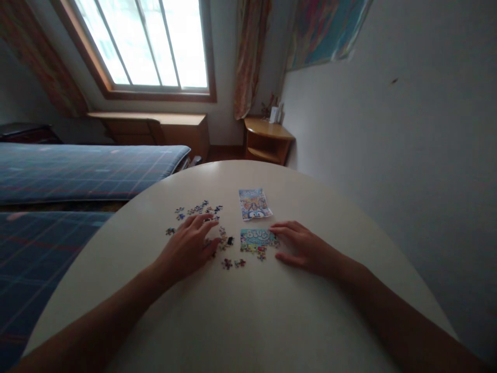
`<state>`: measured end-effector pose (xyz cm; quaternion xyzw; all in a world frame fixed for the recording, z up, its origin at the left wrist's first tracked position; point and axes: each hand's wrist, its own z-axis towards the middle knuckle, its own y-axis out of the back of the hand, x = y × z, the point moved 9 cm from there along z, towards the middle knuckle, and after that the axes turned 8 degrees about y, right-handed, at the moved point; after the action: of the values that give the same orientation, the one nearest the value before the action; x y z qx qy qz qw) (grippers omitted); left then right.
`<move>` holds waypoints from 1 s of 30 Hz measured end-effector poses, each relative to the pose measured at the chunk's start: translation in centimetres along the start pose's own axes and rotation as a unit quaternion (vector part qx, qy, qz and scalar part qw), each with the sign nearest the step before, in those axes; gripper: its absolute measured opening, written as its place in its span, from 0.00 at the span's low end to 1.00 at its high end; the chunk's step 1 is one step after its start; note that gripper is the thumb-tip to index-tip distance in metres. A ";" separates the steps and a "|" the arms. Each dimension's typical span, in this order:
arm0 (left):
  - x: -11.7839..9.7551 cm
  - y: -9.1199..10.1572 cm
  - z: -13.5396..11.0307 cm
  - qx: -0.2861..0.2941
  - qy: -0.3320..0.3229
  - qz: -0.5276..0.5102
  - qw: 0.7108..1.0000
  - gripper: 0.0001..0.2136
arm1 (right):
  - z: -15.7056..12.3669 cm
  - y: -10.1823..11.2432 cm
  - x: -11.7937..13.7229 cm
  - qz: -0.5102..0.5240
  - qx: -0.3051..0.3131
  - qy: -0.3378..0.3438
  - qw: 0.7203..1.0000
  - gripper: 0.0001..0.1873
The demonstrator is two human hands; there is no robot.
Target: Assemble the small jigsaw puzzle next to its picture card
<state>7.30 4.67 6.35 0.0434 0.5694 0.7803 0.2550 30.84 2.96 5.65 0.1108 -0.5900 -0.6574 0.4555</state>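
Observation:
On the pale round table, a partly joined jigsaw puzzle (pixel 254 238) shows a light blue upper part with big letters. My right hand (pixel 301 244) rests at its right edge, fingers apart, fingertips touching or just over the border pieces. My left hand (pixel 190 243) lies over loose puzzle pieces (pixel 200 208), its fingers spread; some pieces are hidden under it. Between the hands sit more loose pieces (pixel 225 241), one with a dark patch. Two pieces (pixel 233 263) lie nearer to me. Behind the puzzle is a printed picture sheet (pixel 254 204) with a cartoon face at its bottom.
The round table (pixel 248 321) has its right side close to a white wall (pixel 419 129). Plaid-covered beds (pixel 89 171) stand to the left. Beyond are a wooden desk (pixel 182 120), a corner shelf (pixel 267 129) and a bright window (pixel 147 41).

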 end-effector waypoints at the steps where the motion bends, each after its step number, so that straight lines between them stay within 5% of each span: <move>1: 0.6 0.1 0.2 -0.002 0.006 0.002 1.000 0.17 | 0.0 0.0 -0.1 -0.002 0.001 -0.005 1.000 0.28; 13: 1.1 -2.9 0.1 0.041 0.011 0.032 0.999 0.25 | -0.3 -0.2 0.0 0.005 0.003 -0.019 1.000 0.25; 30: 0.8 -2.5 1.8 -0.004 0.023 -0.026 0.999 0.14 | -0.3 -0.4 0.1 0.005 -0.002 -0.014 1.000 0.26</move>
<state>8.11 7.19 4.50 0.0093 0.5727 0.7768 0.2618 30.79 2.59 5.23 0.0977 -0.5955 -0.6576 0.4510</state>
